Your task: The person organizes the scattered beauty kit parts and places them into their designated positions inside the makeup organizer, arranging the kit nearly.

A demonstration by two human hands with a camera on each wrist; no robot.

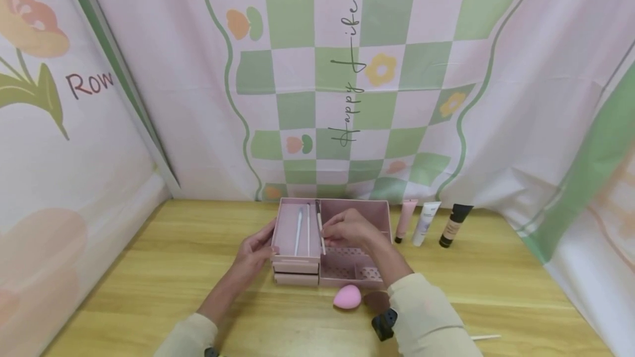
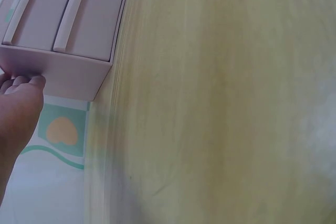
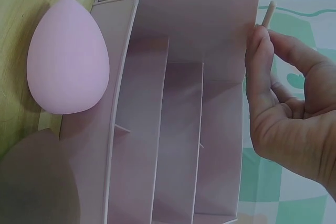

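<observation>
A pink desk organizer (image 1: 296,279) stands in the middle of the table, with two drawers under a shallow tray top on its left and open compartments (image 3: 178,129) on its right. Two slim pale sticks (image 1: 298,233) lie lengthwise on the tray top. My right hand (image 1: 349,230) pinches a thin makeup brush (image 1: 319,216) with a dark upper end between thumb and fingertips, at the tray's right edge. The brush's pale end shows above the fingertips in the right wrist view. My left hand (image 1: 255,249) rests against the organizer's left side, its fingers (image 2: 21,82) touching the wall.
A pink makeup sponge (image 1: 347,297) lies before the organizer, beside a brown rounded item (image 1: 376,302). Three tubes stand to the right: pink (image 1: 407,219), white (image 1: 425,225) and black-capped (image 1: 453,227). A white stick (image 1: 486,337) lies near the right sleeve. Printed curtain hangs behind.
</observation>
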